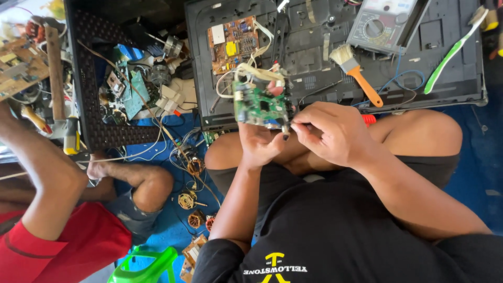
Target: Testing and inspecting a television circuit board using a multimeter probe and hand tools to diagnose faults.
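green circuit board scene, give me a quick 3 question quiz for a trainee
1. True or false: the left hand holds the green circuit board.
2. Which lies on the dark panel? A) a brush with an orange handle B) a hammer C) a cup
3. What does the right hand pinch against the board's edge?

Key: 1 true. 2 A. 3 a thin tool, too small to identify.
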